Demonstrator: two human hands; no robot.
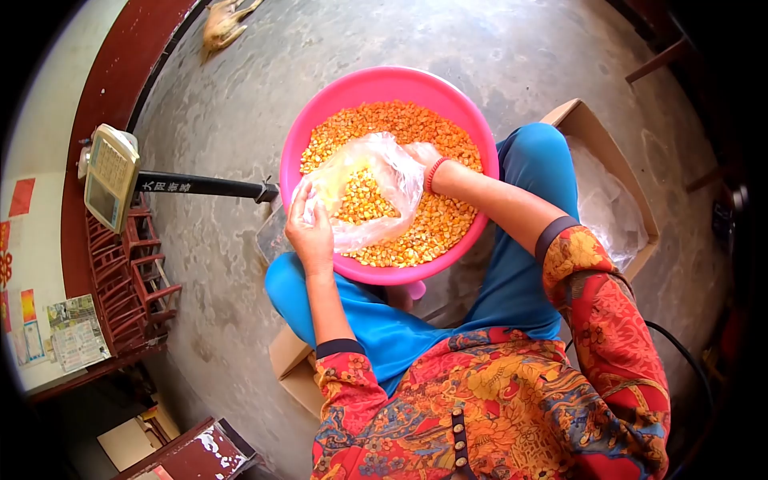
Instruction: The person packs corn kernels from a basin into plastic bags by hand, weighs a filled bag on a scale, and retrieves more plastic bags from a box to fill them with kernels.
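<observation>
A pink basin (384,78) full of yellow-orange corn kernels (436,240) stands in front of me, between my knees. Over the kernels lies a clear plastic bag (410,182), its mouth spread wide and a heap of corn visible inside. My left hand (310,230) pinches the bag's left edge between thumb and fingers, near the basin rim. On the far right side of the bag is my right hand (424,155), closed on the plastic, its fingertips partly hidden by the film. A red beaded bracelet circles that wrist.
A scale display (112,178) on a black pole (204,185) rises left of the basin. A cardboard box (644,204) holding plastic bags (604,204) sits right of my knee, another box (290,356) at lower left. An animal (222,30) lies on the floor; wooden chairs (132,276) stand left.
</observation>
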